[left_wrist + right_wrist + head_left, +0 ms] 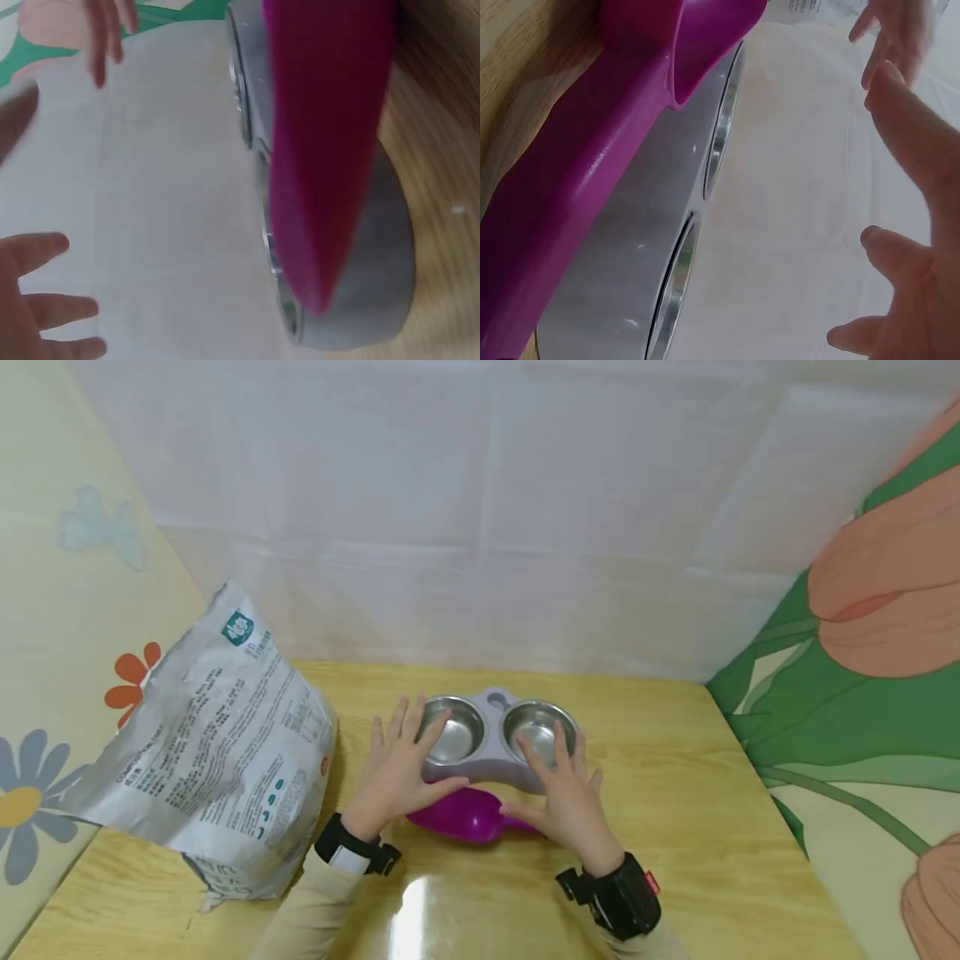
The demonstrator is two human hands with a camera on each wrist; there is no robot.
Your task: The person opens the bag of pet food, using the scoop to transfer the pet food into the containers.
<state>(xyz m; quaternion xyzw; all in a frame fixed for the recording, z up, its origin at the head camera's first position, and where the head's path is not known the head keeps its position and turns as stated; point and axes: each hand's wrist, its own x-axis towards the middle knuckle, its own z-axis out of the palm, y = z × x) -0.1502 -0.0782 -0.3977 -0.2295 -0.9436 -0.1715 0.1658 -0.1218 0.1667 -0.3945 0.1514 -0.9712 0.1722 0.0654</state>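
A grey double pet bowl (492, 739) with two round steel dishes stands on the table. In front of it lies a magenta scoop (467, 817), its handle pointing right. My left hand (401, 772) hovers with fingers spread over the left dish's edge, holding nothing. Over the right dish and the scoop's handle, my right hand (567, 792) hangs with spread fingers, also holding nothing. Both wrist views show a gap between the fingers and the bowl. The scoop (577, 172) looms close in the right wrist view, and the steel dishes appear edge-on behind it.
A large silver printed bag (225, 760) stands upright at the left of the table, near my left forearm. The wooden table (660, 760) ends at a white cloth backdrop (480, 527). Patterned flower cloths hang on both sides.
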